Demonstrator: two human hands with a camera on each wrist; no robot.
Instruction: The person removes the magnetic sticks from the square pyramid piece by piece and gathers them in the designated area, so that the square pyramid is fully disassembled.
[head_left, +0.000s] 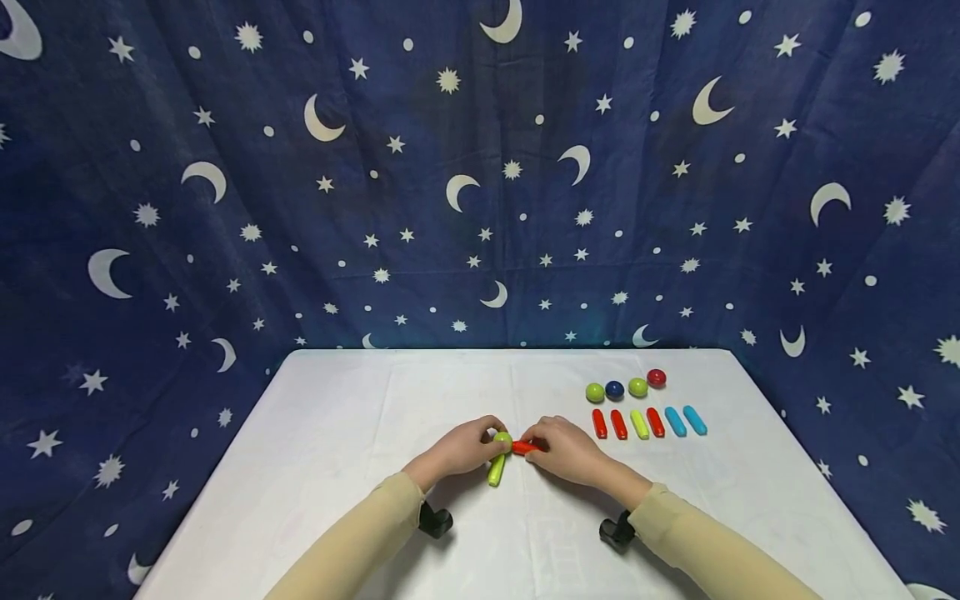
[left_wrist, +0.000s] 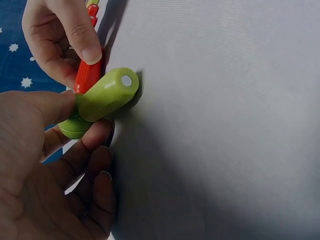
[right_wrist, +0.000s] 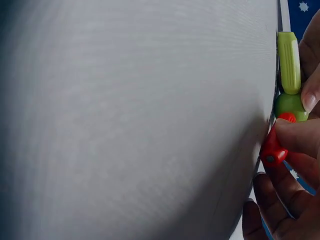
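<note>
My left hand (head_left: 459, 447) pinches a green ball (head_left: 503, 437) between thumb and fingers, near the middle of the white table. From the ball a yellow-green magnetic stick (head_left: 496, 472) points toward me, its pale end disc facing the left wrist camera. My right hand (head_left: 567, 451) grips a red magnetic stick (head_left: 522, 447) with thumb and fingers. In the right wrist view the near end of the red stick (right_wrist: 274, 151) shows a grey disc, while its far end meets the green ball (right_wrist: 290, 106). Part of the ball is hidden by the left fingers.
On the right of the white table (head_left: 315, 433) lies a row of red, yellow-green and blue sticks (head_left: 656, 422). Behind them sit several balls: green (head_left: 595, 392), dark blue (head_left: 615, 390) and red (head_left: 657, 378). A dark blue star-and-moon curtain (head_left: 420, 208) surrounds the table's back and sides.
</note>
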